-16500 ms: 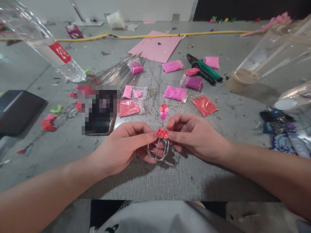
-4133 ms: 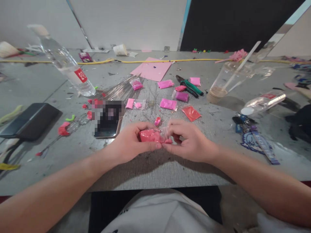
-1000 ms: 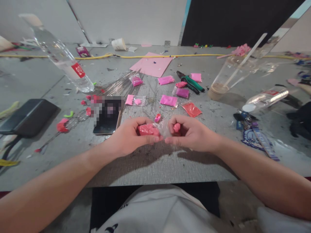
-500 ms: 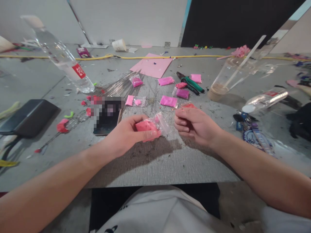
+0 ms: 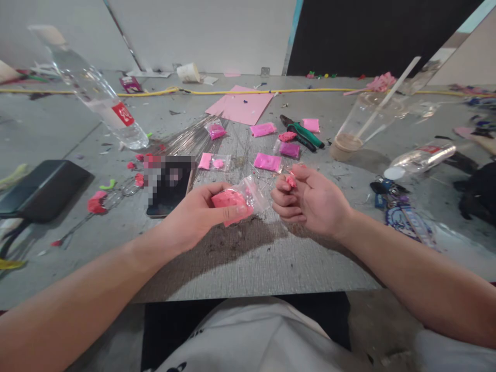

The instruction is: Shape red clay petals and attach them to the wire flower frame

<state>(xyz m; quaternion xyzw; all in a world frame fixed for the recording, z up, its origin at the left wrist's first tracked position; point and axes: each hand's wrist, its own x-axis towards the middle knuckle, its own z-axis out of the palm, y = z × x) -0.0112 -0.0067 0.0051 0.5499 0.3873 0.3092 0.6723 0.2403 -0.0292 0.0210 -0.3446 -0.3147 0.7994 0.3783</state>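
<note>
Between thumb and fingers my left hand (image 5: 203, 209) grips a clear zip bag of coral-pink clay (image 5: 232, 204), its zip end pointing right. My right hand (image 5: 310, 201), turned partly palm up, is closed with a small lump of coral-pink clay (image 5: 291, 182) at its curled fingers. The two hands are a little apart above the table's near part. Behind them lie several small packets of pink and magenta clay, among them a magenta packet (image 5: 268, 161) and an opened pink packet (image 5: 214, 161). Left of these, a bundle of thin wires (image 5: 189, 137) fans out.
Green-handled pliers (image 5: 306, 135) lie behind the packets, near a pink sheet (image 5: 240, 105). A phone (image 5: 170, 188) rests by my left hand. A water bottle (image 5: 96, 98) and a plastic cup with a straw (image 5: 346, 144) stand farther out. A lying bottle (image 5: 422, 159) and keys are at right.
My right hand has rolled palm upward and its fingers have loosened a little, bringing the pink clay lump into sight. The left hand still holds the bag, nearly unmoved.
</note>
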